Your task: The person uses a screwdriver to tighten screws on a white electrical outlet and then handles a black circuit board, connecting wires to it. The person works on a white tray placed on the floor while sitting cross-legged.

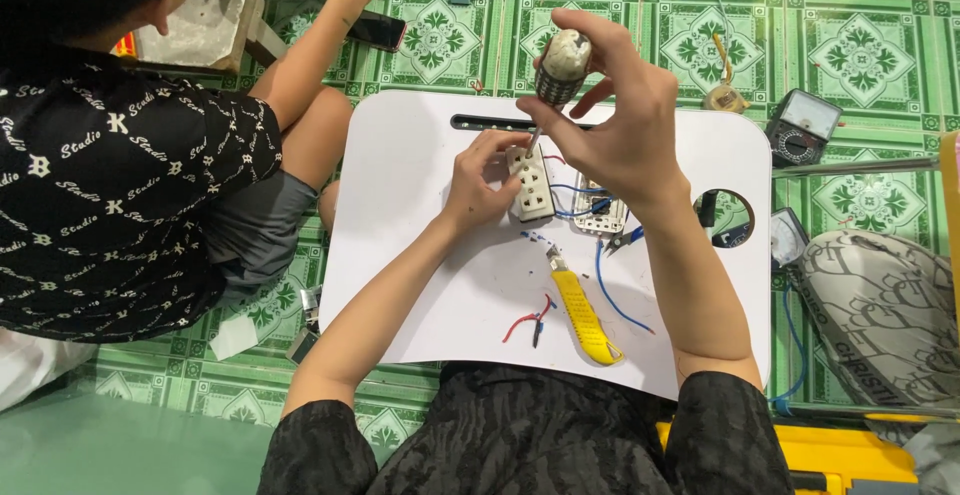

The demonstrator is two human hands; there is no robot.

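On the white worktop (400,255), nearest, a yellow utility knife (583,317) lies loose. Farther on, the left hand (483,180) pinches the white socket block (531,183) to steady it, long axis pointing away. The right hand (615,120) is closed around an upright screwdriver (560,70), tip down on the block.

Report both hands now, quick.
Left hand: closed on the white socket, steadying it on the white lap table.
Right hand: closed around the screwdriver, tip on the socket.
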